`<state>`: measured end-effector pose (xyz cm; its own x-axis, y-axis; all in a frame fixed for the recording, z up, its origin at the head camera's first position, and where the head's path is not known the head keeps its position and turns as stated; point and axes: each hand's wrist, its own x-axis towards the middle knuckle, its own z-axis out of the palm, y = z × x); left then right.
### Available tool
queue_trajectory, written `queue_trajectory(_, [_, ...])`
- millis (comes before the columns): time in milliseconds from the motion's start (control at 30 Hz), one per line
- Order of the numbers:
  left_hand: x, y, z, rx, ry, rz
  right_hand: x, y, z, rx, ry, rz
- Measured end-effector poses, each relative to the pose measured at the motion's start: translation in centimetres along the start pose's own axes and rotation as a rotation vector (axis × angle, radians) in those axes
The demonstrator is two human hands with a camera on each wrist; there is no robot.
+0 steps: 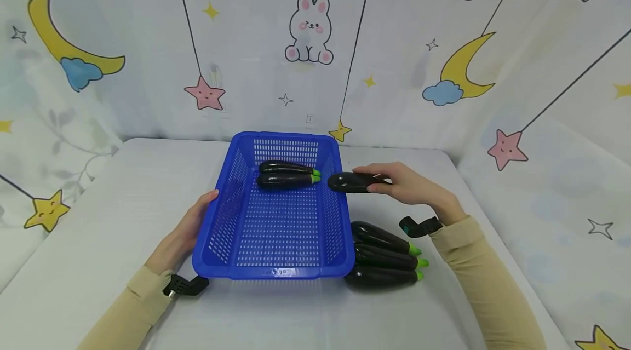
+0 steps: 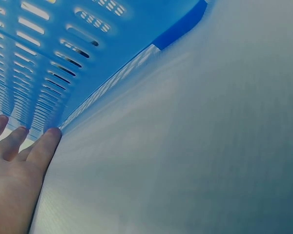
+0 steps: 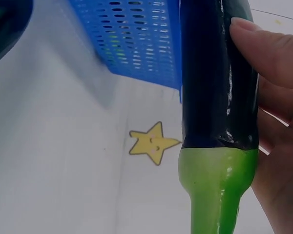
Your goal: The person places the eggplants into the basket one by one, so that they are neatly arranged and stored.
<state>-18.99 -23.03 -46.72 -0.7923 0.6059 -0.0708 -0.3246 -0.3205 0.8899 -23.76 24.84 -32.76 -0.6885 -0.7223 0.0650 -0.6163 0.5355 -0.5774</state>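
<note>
A blue plastic basket (image 1: pixel 273 272) with slotted walls stands on the white table, two dark eggplants (image 1: pixel 286 180) with green stems lying side by side inside near its far end. My left hand (image 1: pixel 194 222) touches the basket's left side. In the left wrist view its fingers (image 2: pixel 45 148) reach up against the slotted outer wall, fairly straight. Held by my right hand (image 1: pixel 406 183) between thumb and fingers is another eggplant (image 1: pixel 347 182), over the basket's right rim. The right wrist view shows this eggplant's green stem end (image 3: pixel 217 170) close up, with the thumb pressed on its dark body.
Several more eggplants (image 1: pixel 384 257) lie together on the table (image 1: pixel 315 317) right of the basket, partly behind its near right corner. A white cloth (image 1: pixel 276 21) printed with moons, stars and a rabbit hangs behind the table and along its sides.
</note>
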Motion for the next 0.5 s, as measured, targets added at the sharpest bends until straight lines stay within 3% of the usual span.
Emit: queue_trajectory(500, [-0.2,0.3,0.7,0.049,0.038,-0.013,4.8,-3.4,-0.8,-0.060,-0.066,-0.041])
